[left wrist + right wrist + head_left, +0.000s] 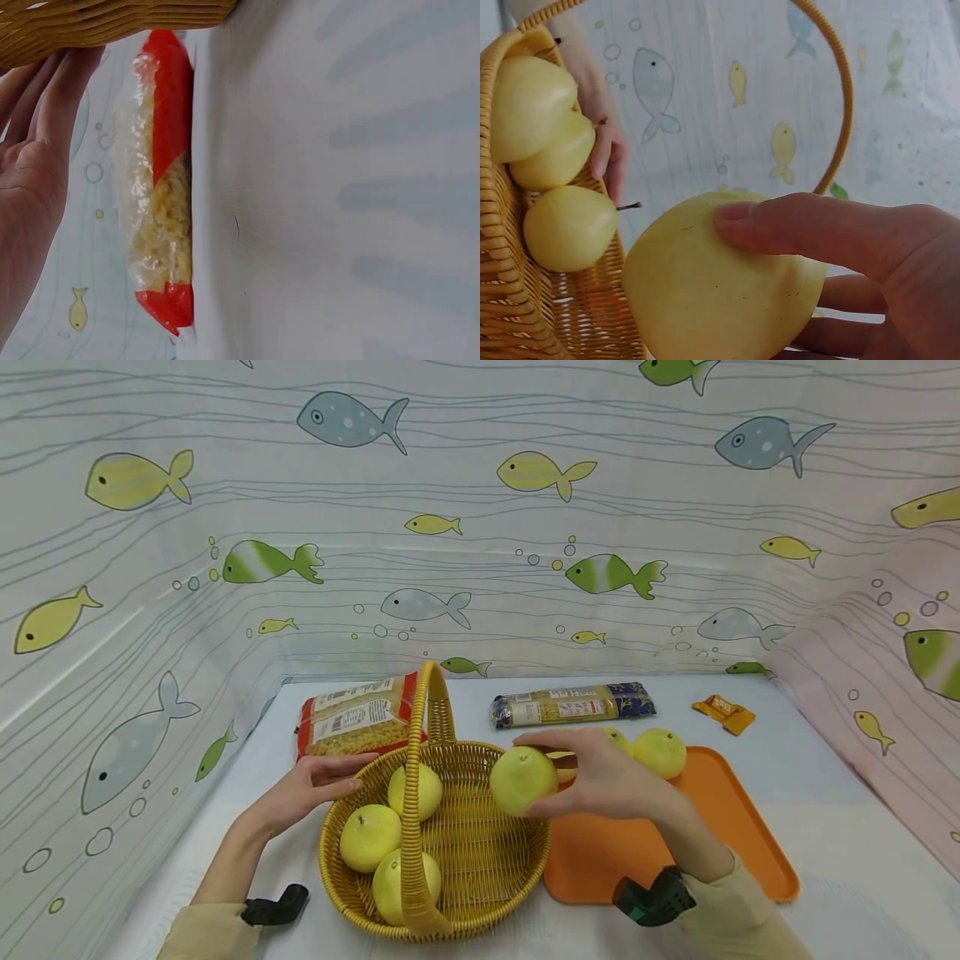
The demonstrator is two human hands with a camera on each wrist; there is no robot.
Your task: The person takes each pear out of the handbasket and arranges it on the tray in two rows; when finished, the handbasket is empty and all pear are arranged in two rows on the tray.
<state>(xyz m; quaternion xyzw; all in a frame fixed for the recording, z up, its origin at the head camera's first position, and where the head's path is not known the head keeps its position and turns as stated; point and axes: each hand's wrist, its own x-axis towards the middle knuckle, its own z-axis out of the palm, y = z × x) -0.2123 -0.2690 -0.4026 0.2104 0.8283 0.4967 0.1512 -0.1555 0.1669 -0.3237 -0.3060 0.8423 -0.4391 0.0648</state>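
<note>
My right hand [600, 777] holds a pale yellow pear [522, 781] over the right side of a wicker basket [497, 910]. In the right wrist view the thumb lies across the top of this pear [712, 292], with other fingers partly hidden behind it. Three more pears [371, 837] sit in the left half of the basket, their stems visible in the right wrist view. My left hand [318, 787] is at the basket's left rim, fingers extended. From the left wrist, those fingers [64, 97] touch the outside of the wicker wall and curl round nothing.
An orange tray [600, 860] lies right of the basket, with several pears [660, 753] at its far end, partly behind my right hand. Behind stand a red pasta bag [360, 718], a long noodle packet [573, 704] and a small orange packet [723, 713]. The basket's tall handle [414, 810] arches upward.
</note>
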